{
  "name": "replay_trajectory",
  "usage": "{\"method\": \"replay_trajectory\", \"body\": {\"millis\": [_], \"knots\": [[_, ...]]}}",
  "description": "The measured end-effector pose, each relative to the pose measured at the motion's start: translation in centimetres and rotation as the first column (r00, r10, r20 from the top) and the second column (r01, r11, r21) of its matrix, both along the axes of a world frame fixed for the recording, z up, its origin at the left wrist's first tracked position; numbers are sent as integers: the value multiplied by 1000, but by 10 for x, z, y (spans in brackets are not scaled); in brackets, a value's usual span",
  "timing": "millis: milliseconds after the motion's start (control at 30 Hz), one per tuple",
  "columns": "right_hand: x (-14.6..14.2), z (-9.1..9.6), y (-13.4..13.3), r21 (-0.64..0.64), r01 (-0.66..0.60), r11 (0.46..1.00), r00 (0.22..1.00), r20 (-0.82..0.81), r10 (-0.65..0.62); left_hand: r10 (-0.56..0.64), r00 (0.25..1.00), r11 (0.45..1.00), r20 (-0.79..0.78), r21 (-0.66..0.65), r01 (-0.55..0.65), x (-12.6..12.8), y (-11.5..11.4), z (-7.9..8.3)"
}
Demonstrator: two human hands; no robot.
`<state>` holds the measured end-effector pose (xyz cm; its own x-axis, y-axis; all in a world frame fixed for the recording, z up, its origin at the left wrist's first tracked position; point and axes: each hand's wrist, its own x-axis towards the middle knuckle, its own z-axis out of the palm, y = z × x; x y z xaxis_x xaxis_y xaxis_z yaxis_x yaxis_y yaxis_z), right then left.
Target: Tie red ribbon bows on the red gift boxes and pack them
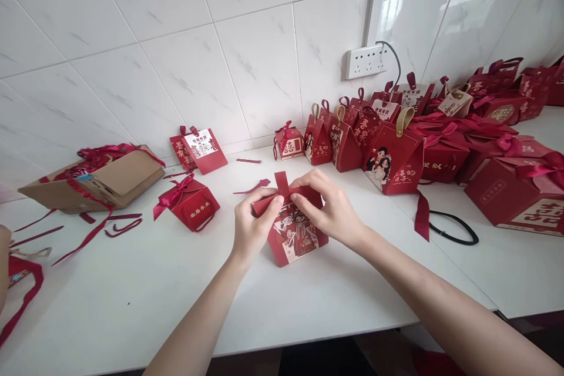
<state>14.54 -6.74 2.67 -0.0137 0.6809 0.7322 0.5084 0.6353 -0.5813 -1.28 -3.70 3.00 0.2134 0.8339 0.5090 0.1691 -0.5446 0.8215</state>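
Observation:
A red gift box (pixel 299 239) with printed figures on its front stands upright on the white table, right before me. My left hand (pixel 256 220) pinches the left part of its top edge, the thumb on the near side. On the right part of that edge, my right hand (pixel 326 205) is closed in the same way, thumb in front. Between my thumbs a red strap (pixel 281 184) sticks up from the box top. My fingers hide part of the upper panel and the far side of the box.
Left stands a red box with a bow (pixel 194 207), near a cardboard carton (pixel 118 182) of ribbons. Many finished-looking red boxes (pixel 394 158) line the right side, with a black loop (pixel 456 228) before them. A power strip (pixel 366 61) hangs on the tiled wall.

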Motion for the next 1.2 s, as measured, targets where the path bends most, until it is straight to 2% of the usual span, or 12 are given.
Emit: {"method": "replay_trajectory", "body": {"millis": [167,367,633,800,1067,1200], "knots": [[2,1,1,-32,-15,999,1000,-28,14,20,997,999,-70,52,-16,1,-3,4],[2,1,0,-29,-34,999,999,-38,33,59,997,986,-45,161,-51,3,-3,-3],[1,0,1,-14,-45,999,995,-84,44,-13,999,996,-30,83,16,2,0,-4],[1,1,0,-67,-68,995,993,-98,61,-5,1000,999,28,39,4,4,-1,-6],[1,1,1,-77,-89,993,992,-100,81,-10,1000,992,11,122,9,4,1,-7],[1,1,1,-85,-76,994,992,-108,66,3,999,993,36,121,-7,5,1,-8]]}}
